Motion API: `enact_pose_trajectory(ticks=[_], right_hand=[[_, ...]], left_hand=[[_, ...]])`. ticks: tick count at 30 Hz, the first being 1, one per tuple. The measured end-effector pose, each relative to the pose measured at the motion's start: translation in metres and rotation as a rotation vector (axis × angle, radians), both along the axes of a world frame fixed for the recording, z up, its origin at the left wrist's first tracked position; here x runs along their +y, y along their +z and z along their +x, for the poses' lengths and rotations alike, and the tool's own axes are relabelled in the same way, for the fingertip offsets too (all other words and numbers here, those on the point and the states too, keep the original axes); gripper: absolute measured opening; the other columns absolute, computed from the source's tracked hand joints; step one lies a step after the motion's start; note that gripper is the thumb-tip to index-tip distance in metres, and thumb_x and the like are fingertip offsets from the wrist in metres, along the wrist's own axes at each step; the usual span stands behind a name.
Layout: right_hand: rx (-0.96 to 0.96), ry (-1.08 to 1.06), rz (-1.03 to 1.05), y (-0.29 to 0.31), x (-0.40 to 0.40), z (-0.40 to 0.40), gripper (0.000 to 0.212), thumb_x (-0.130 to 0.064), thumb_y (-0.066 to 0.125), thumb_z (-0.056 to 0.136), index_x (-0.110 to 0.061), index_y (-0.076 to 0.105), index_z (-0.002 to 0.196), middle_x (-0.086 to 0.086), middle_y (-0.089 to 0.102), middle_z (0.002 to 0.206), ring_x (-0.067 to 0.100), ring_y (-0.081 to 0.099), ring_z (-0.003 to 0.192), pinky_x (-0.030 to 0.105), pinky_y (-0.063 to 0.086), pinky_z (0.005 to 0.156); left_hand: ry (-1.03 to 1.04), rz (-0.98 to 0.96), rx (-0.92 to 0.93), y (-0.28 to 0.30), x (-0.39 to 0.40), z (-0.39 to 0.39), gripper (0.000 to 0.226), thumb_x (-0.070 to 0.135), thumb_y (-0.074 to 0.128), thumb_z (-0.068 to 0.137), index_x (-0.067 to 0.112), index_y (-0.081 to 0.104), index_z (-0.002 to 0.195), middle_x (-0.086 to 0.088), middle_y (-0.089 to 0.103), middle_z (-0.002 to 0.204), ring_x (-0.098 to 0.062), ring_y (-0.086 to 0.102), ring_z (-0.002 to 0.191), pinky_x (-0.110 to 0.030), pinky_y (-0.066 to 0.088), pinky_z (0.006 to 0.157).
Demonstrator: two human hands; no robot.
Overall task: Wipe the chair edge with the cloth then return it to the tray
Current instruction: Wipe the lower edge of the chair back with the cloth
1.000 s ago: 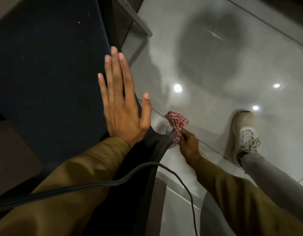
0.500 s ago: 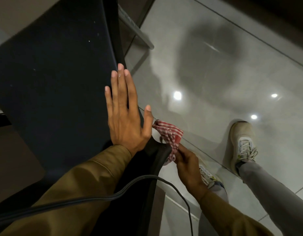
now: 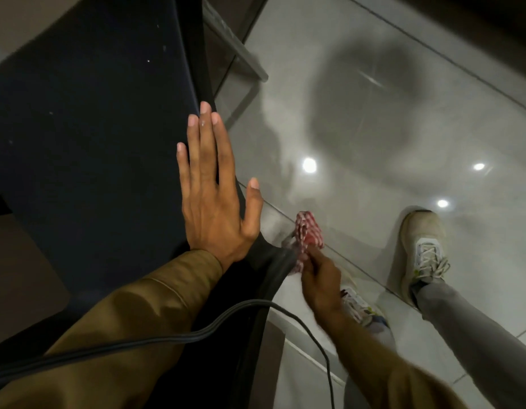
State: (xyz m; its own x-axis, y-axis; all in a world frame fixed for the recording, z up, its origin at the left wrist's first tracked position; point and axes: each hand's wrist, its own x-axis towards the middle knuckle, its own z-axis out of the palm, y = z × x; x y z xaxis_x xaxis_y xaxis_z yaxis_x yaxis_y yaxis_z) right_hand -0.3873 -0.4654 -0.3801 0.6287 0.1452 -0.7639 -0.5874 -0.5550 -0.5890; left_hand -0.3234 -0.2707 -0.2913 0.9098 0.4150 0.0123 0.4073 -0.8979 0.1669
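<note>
A dark navy chair (image 3: 87,119) fills the left half of the head view, seen from above. My left hand (image 3: 214,199) lies flat on its seat near the right side, fingers straight and together, thumb spread. My right hand (image 3: 319,278) is closed on a bunched red and white checked cloth (image 3: 307,236), which presses against the chair's dark right edge (image 3: 281,261) just below the left thumb. The tray is not in view.
A black cable (image 3: 173,338) hangs across my left sleeve and trails down past the chair. My two feet in pale sneakers (image 3: 424,249) stand on the glossy grey tile floor (image 3: 374,119) to the right. A metal frame leg (image 3: 235,39) stands beyond the chair.
The cloth and my right hand slid a little back and forth along the chair edge. My left hand stayed flat on the seat while the camera shifted slightly.
</note>
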Motion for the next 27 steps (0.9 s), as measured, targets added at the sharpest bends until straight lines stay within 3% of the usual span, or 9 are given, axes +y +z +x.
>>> enact_pose_trajectory(ticks=[3, 7, 11, 15, 18, 21, 23, 25, 27], right_hand=[[-0.179, -0.030, 0.096, 0.041, -0.002, -0.011, 0.038, 0.002, 0.053, 0.103, -0.025, 0.075, 0.117, -0.043, 0.070, 0.100, -0.017, 0.067, 0.093, -0.003, 0.046, 0.079], [-0.160, -0.048, 0.079, 0.027, 0.003, -0.008, 0.040, 0.004, 0.056, 0.102, -0.031, 0.068, 0.116, -0.025, 0.073, 0.096, -0.017, 0.067, 0.089, -0.006, 0.045, 0.079], [0.106, -0.063, -0.039, -0.038, 0.002, 0.006, 0.021, 0.000, 0.057, 0.103, -0.007, 0.075, 0.112, 0.023, 0.078, 0.106, 0.026, 0.074, 0.096, -0.009, 0.041, 0.074], [0.250, 0.024, -0.159, -0.077, 0.003, 0.016, 0.030, -0.009, 0.051, 0.107, -0.002, 0.068, 0.131, 0.023, 0.070, 0.130, 0.040, 0.064, 0.125, 0.030, 0.047, 0.109], [0.231, 0.000, -0.104, -0.057, 0.002, 0.015, 0.028, -0.008, 0.049, 0.108, 0.000, 0.068, 0.127, 0.022, 0.072, 0.122, 0.039, 0.066, 0.119, 0.011, 0.048, 0.092], [0.016, 0.057, 0.052, 0.006, -0.010, 0.009, 0.028, -0.003, 0.051, 0.106, -0.013, 0.073, 0.120, -0.001, 0.076, 0.103, 0.022, 0.074, 0.104, 0.014, 0.055, 0.083], [-0.121, 0.059, 0.162, 0.044, -0.020, -0.001, 0.033, -0.006, 0.051, 0.106, -0.019, 0.073, 0.127, -0.018, 0.077, 0.110, 0.001, 0.073, 0.105, 0.013, 0.057, 0.087], [-0.126, -0.010, 0.198, 0.055, -0.019, -0.006, 0.038, -0.006, 0.052, 0.107, -0.019, 0.067, 0.139, -0.020, 0.075, 0.126, -0.004, 0.069, 0.119, 0.012, 0.055, 0.098], [-0.103, -0.057, 0.175, 0.046, -0.012, -0.005, 0.039, 0.001, 0.054, 0.105, -0.024, 0.074, 0.128, -0.018, 0.077, 0.119, -0.011, 0.069, 0.113, 0.007, 0.053, 0.094]], left_hand=[[-0.005, -0.001, 0.014, 0.002, -0.001, -0.001, 0.087, 0.037, 0.043, 0.099, -0.001, 0.012, 0.171, -0.019, 0.009, 0.182, -0.033, 0.004, 0.172, -0.049, 0.001, 0.141], [-0.010, -0.012, 0.006, -0.002, 0.000, 0.000, 0.088, 0.036, 0.045, 0.099, -0.001, 0.012, 0.171, -0.019, 0.008, 0.182, -0.033, 0.004, 0.172, -0.048, -0.001, 0.141], [-0.006, -0.008, -0.008, -0.002, -0.001, 0.000, 0.086, 0.038, 0.041, 0.100, -0.001, 0.012, 0.171, -0.018, 0.009, 0.182, -0.032, 0.004, 0.172, -0.048, 0.000, 0.141], [-0.006, -0.023, -0.012, -0.002, -0.001, -0.001, 0.085, 0.038, 0.039, 0.100, -0.001, 0.013, 0.171, -0.018, 0.010, 0.182, -0.032, 0.005, 0.172, -0.050, 0.001, 0.141], [-0.008, -0.023, -0.013, -0.002, 0.000, 0.000, 0.085, 0.039, 0.038, 0.100, 0.000, 0.013, 0.171, -0.018, 0.010, 0.182, -0.032, 0.005, 0.172, -0.049, 0.001, 0.141], [-0.002, -0.034, -0.001, 0.001, -0.001, -0.001, 0.084, 0.039, 0.038, 0.101, 0.000, 0.012, 0.171, -0.017, 0.009, 0.182, -0.032, 0.004, 0.172, -0.049, 0.000, 0.141], [-0.005, -0.036, 0.007, 0.001, -0.002, -0.001, 0.085, 0.038, 0.039, 0.101, 0.000, 0.012, 0.171, -0.017, 0.009, 0.182, -0.032, 0.004, 0.172, -0.049, 0.000, 0.141], [-0.011, -0.030, 0.013, 0.002, -0.001, 0.000, 0.085, 0.037, 0.040, 0.101, -0.001, 0.012, 0.171, -0.018, 0.009, 0.182, -0.034, 0.004, 0.172, -0.050, 0.000, 0.141], [-0.012, -0.031, 0.015, 0.003, -0.002, 0.000, 0.084, 0.038, 0.039, 0.101, -0.002, 0.012, 0.171, -0.020, 0.009, 0.182, -0.035, 0.004, 0.171, -0.050, 0.000, 0.141]])
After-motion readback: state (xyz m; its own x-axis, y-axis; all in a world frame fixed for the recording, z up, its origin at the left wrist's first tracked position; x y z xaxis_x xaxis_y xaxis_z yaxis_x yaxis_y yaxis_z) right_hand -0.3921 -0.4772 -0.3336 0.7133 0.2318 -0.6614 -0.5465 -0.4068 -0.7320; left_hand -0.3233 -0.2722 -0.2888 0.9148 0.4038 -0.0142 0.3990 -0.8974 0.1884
